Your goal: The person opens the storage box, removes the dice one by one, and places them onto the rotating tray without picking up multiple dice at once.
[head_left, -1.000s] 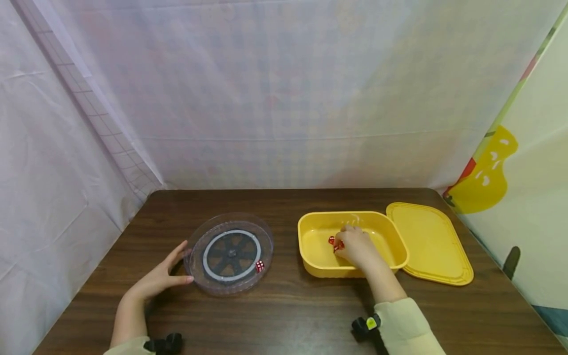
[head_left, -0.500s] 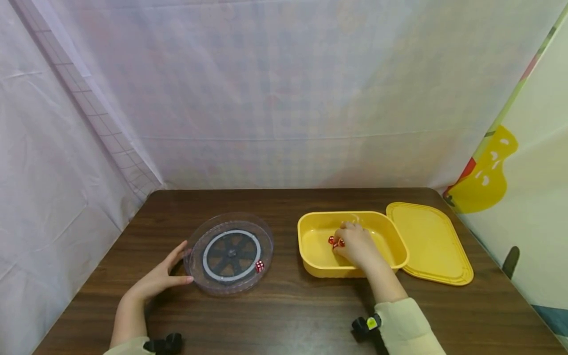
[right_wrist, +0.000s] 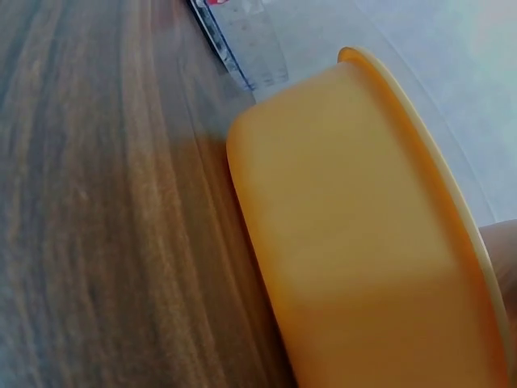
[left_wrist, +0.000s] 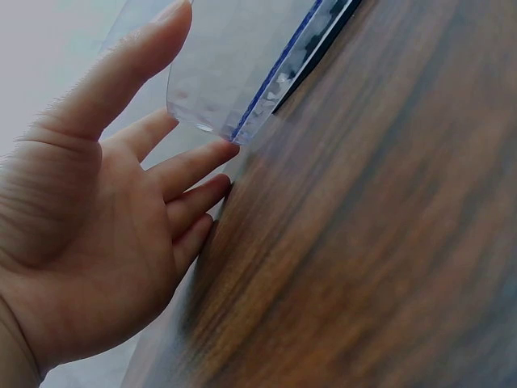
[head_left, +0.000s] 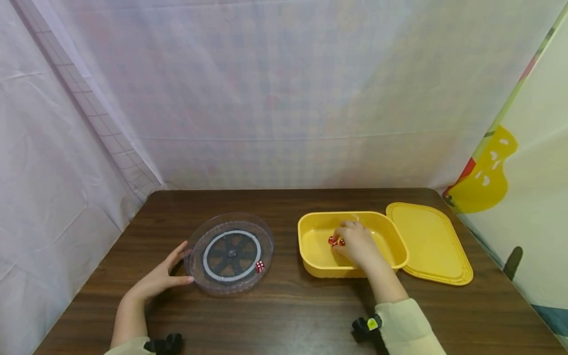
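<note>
A clear round dish (head_left: pixel 232 289) with a dark wheel-like pattern and a white ring stands on the left of the table. One red die (head_left: pixel 260 266) with white pips lies in it at the right. My left hand (head_left: pixel 156 281) spreads thumb and fingers against the dish's left wall; the left wrist view has its fingertips at the clear wall (left_wrist: pixel 212 89). My right hand (head_left: pixel 356 245) reaches into a yellow tub (head_left: pixel 312 266), fingers curled round a red die (head_left: pixel 342 242). Another red die (head_left: pixel 331 240) sits just left of the fingertips. In the right wrist view the tub's wall (right_wrist: pixel 347 210) hides most of that hand.
A yellow lid (head_left: pixel 437 246) lies flat to the right, its left edge against the tub. The brown wooden table (head_left: pixel 266 320) ends at a pale curtain (head_left: pixel 275 123) behind. White sheeting (head_left: pixel 49 172) hangs on the left side.
Inside the tub my right fingers have shifted slightly among the red dice, which have moved a little at the fingertips. My left hand and the dish have stayed in place.
</note>
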The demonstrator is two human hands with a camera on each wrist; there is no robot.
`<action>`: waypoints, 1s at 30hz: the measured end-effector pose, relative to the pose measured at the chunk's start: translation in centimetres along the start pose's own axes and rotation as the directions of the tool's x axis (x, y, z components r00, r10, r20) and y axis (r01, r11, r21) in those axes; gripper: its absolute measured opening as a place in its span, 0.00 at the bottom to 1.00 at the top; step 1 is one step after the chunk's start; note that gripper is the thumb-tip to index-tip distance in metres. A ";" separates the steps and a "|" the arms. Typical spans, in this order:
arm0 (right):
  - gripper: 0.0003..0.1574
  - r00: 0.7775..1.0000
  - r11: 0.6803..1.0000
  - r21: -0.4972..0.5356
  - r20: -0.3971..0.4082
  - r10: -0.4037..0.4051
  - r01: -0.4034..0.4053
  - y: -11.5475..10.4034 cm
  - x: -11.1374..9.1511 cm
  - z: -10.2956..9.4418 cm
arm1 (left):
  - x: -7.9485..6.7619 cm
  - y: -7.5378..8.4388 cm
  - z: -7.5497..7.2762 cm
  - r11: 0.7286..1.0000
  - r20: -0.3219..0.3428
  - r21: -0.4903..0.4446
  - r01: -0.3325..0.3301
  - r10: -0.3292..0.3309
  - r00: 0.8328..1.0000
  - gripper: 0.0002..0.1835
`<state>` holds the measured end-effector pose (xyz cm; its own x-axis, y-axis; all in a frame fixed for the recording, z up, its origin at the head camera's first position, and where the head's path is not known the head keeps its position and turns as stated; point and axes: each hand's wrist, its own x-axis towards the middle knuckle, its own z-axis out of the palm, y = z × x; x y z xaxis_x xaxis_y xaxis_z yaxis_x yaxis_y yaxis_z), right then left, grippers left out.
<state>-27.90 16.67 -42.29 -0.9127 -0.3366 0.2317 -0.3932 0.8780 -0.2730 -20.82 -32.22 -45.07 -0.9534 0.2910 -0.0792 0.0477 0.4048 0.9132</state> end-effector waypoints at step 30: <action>0.07 0.991 0.997 0.010 -0.114 -0.075 0.077 -2.9 -0.3 -2.1 | -0.1 0.3 -0.1 1.000 0.023 -0.022 0.002 -0.001 1.000 0.55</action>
<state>-26.26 14.97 -39.62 -0.8620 -0.3607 0.3561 -0.4630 0.8463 -0.2636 -20.77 -32.20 -44.80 -0.9463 0.3107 -0.0897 0.0396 0.3865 0.9214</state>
